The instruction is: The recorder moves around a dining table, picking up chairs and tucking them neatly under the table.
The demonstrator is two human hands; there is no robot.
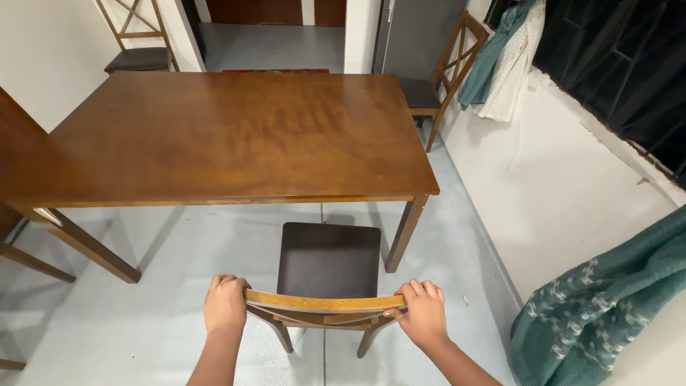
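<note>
While gripping the chair (327,266) by its top rail at lower centre, left hand (225,304) and right hand (423,312) closed on opposite ends (rail crosswise), seat facing the table (229,136) just above.

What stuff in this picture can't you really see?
- Chair front legs, head view: hidden under its own seat.
- Left hand and right hand palms: wrapped around the chair's top rail.
- Table far legs: hidden beneath the tabletop.
- Teal cloth: cut off by the right edge.
</note>
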